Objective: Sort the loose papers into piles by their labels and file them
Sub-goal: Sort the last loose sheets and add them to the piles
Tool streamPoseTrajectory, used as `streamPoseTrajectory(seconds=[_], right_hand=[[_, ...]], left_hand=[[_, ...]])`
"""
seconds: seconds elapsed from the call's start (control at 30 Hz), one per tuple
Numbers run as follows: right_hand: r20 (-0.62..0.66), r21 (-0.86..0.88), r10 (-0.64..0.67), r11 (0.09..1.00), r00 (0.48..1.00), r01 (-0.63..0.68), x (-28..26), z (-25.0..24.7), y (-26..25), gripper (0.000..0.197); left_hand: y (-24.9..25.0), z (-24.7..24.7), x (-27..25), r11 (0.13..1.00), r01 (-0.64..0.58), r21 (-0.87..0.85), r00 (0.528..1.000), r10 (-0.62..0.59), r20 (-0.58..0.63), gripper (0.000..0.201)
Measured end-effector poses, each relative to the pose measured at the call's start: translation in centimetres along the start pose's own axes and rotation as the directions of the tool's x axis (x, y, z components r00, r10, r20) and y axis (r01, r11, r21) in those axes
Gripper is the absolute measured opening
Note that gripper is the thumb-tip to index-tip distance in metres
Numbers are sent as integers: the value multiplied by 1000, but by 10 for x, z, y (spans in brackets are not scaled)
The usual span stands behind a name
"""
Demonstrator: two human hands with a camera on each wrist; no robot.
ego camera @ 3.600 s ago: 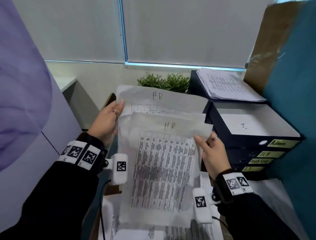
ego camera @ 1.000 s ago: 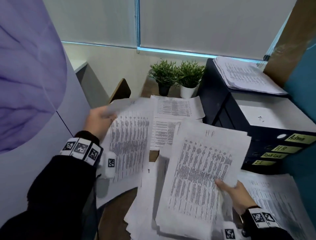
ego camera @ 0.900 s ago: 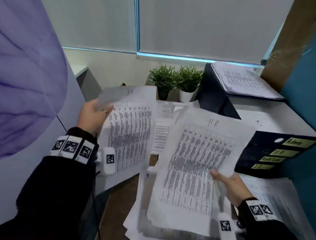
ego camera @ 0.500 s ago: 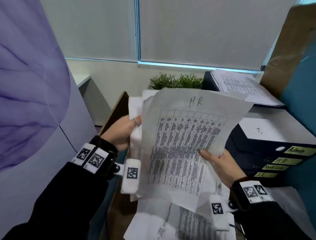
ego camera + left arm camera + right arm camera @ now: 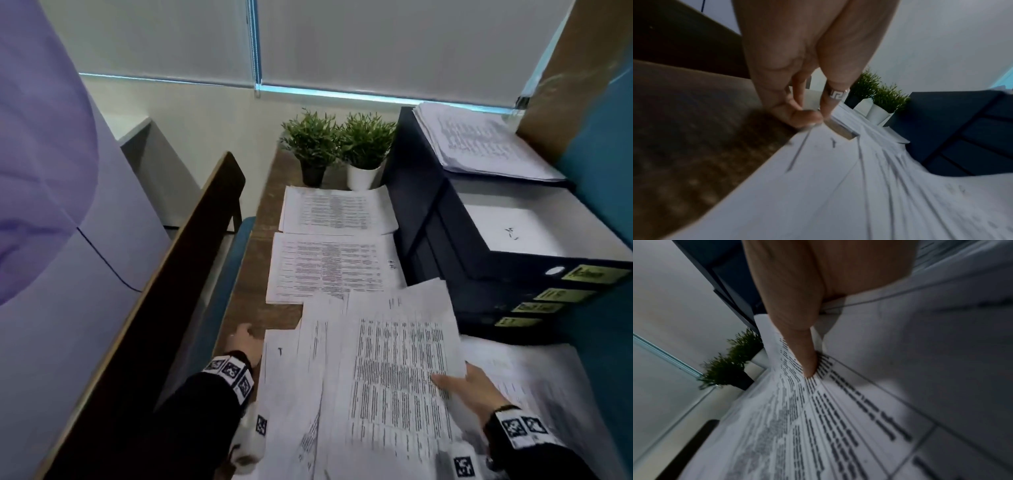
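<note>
Top sheet lies lengthwise, away from the right grip

Left hand (image 5: 244,342) rests at the loose papers' (image 5: 308,394) left corner, fingertips bent, pinch unclear. Right hand (image 5: 469,389) pinches the top sheet (image 5: 400,370) at its right edge, thumb on top; sorted piles (image 5: 329,267) lie beyond, binders (image 5: 513,274) to their right.

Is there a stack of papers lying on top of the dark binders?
Yes, a stack of papers lies on the dark binders.
</note>
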State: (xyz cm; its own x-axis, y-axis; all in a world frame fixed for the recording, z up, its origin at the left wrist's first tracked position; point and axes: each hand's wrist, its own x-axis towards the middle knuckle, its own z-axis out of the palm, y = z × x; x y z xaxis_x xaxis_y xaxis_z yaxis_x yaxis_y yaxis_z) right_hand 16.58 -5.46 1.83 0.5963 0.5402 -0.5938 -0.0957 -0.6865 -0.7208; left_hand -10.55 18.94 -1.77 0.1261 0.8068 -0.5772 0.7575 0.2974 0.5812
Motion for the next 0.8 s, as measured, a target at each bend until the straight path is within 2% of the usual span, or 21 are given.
streamPoseTrajectory(seconds=[0.07,0.2,0.27,0.37,0.47,0.53,0.6,0.67,0.73,0.8], right_hand=[[-43,-37,40,998,998,-41,4,6,15,47],[-70,-63,48,997,996,-53,5,13,24,49],[-69,-70,47,996,997,-52,3,15,21,53],[-53,-82,44,996,998,-48,-1,17,15,56],[-33,-103,24,994,999,-28,-1,16,13,56],[-21,-115,22,993,1000,-24,0,16,11,48],[-13,-110,21,994,1000,-22,-2,15,9,44],[5,-105,7,994,1000,-6,-4,14,7,42],[12,-111,-4,994,1000,5,-6,14,6,43],[12,-107,-5,994,1000,7,-7,13,5,44]], left_hand=[[-1,9,4,1000,11,-29,1000,-12,-22,49],[13,12,3,1000,2,11,993,-4,120,40],[15,9,5,999,38,7,986,-39,163,45],[11,7,10,990,125,-65,977,-111,182,59],[14,7,8,980,93,-177,979,-57,197,51],[17,8,8,963,27,-269,990,12,141,33],[14,6,9,889,-44,-456,995,78,56,12],[8,-1,14,850,-137,-509,990,100,-99,12],[6,-11,13,870,-231,-435,963,140,-230,16],[6,-19,12,864,-276,-420,941,155,-300,18]])
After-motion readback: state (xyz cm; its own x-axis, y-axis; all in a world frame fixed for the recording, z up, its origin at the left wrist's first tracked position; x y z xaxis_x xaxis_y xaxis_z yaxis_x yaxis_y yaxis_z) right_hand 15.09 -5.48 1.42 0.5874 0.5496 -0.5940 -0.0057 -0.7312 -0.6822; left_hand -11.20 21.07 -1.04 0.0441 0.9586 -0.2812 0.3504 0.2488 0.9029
